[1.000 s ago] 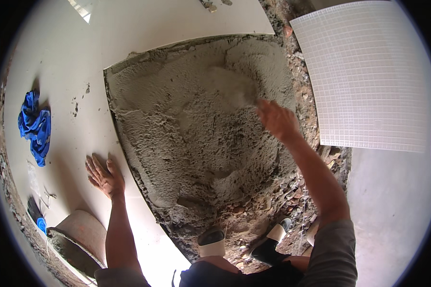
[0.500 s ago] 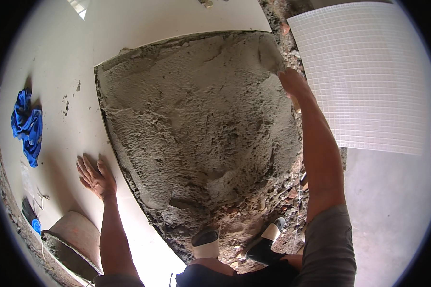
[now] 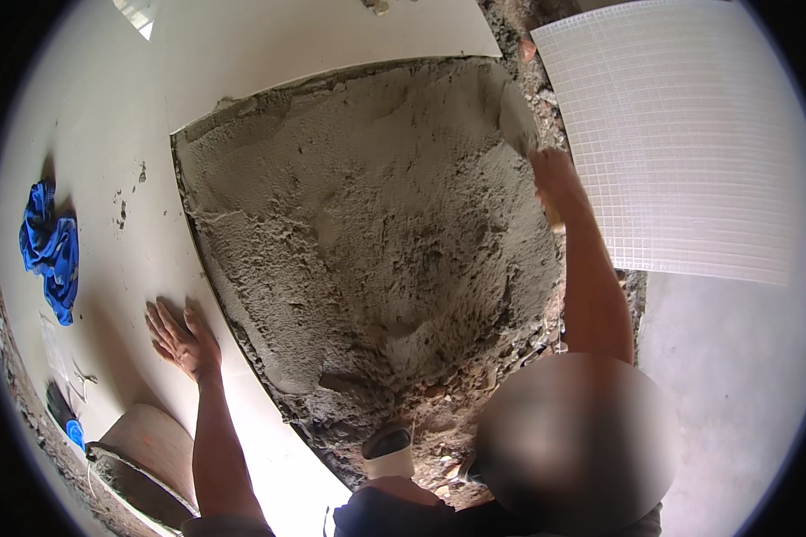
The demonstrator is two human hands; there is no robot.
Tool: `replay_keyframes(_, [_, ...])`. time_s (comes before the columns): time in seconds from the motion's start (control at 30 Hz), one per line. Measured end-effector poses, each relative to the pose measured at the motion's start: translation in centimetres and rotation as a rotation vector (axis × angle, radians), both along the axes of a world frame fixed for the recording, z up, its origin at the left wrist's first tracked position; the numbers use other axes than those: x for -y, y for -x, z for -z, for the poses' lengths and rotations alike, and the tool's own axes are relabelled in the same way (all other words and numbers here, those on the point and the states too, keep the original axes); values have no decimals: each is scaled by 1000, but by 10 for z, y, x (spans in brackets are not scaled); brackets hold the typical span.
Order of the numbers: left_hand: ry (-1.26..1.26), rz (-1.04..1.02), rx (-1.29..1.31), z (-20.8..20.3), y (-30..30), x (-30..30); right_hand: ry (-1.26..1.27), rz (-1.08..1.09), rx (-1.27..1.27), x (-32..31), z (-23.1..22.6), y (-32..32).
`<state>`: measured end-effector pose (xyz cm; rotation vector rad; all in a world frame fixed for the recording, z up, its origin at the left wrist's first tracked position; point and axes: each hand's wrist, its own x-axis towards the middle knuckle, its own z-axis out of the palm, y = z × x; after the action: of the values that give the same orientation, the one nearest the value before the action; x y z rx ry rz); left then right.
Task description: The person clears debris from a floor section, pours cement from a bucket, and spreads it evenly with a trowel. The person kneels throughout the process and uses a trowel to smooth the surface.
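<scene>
Far left there's a crumpled bright blue cloth with paler patches (image 3: 51, 255) lying on glossy off-white floor tiles (image 3: 107, 134), with a few dark crumbs of something scattered to its right. Below the cloth is a small black and blue object (image 3: 66, 416), too small for me to say what it is. Just right of that, a round greyish bucket with a mucky inside (image 3: 157, 438) sits tipped over, its mouth facing down and left.

Next along is the left hand (image 3: 183, 340), palm down on the tile, fingers spread and holding nothing, just beside the edge of the mortar. The big patch of wet grey mortar (image 3: 358, 224) fills the middle, smoother up top, rougher and lumpier lower down. At its bottom edge you get broken brown rubble (image 3: 434, 407) and a dark shoe with a cream band (image 3: 389, 455).

Over at the mortar's upper right edge, the right hand (image 3: 559, 183) is clenched around a tan-handled tool (image 3: 554, 217); the handle end pokes out under the fist, but I can't really make out the working end against the grey. A blurry round blob hides stuff below that arm. Far right: a big white panel with a raised square grid (image 3: 680, 143), beside a smooth pale grey floor (image 3: 725, 376).
</scene>
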<state>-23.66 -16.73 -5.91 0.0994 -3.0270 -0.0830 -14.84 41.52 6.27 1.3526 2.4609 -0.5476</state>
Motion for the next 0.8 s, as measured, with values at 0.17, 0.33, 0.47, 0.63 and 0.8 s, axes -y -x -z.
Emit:
replay_keyframes(0.17, [24, -19, 27, -6, 0, -4, -161, 2, 0, 34, 0, -17])
replay_keyframes(0.33, [18, -50, 70, -11, 0, -8, -146, 82, 0, 11, 6, 25])
replay_keyframes(0.47, [5, -44, 65, -13, 0, -9, 246, 293, -127, 9, -1, 46])
replay_keyframes(0.63, [38, -46, 74, -12, 1, -8, 122, -320, 31, 67, -7, 75])
replay_keyframes(0.8, [61, 8, 66, -8, 1, -5, 133, 21, 98, 107, 7, 52])
